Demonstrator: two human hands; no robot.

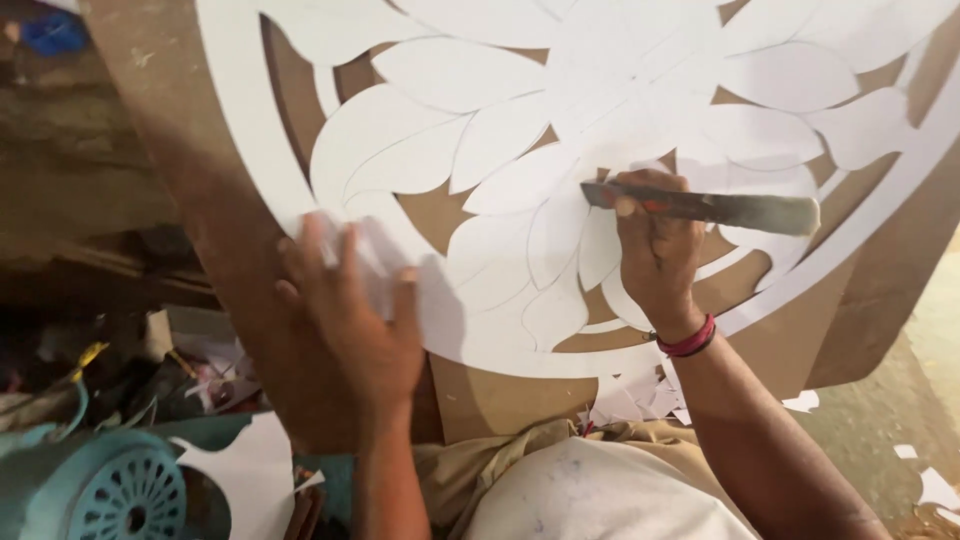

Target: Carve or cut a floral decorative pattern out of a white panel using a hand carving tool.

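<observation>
Down at lower left sits a teal motor housing (120, 490), and just right of it the left hand (350, 320) lies flat, fingers (312, 245) spread open on the white paper stencil's (480, 340) rim. That flower cutout covers the brown board (500, 400). Further right, the right hand (660, 250) has fingers clenched round a flat metal blade (720, 208), laid across the petals.
</observation>
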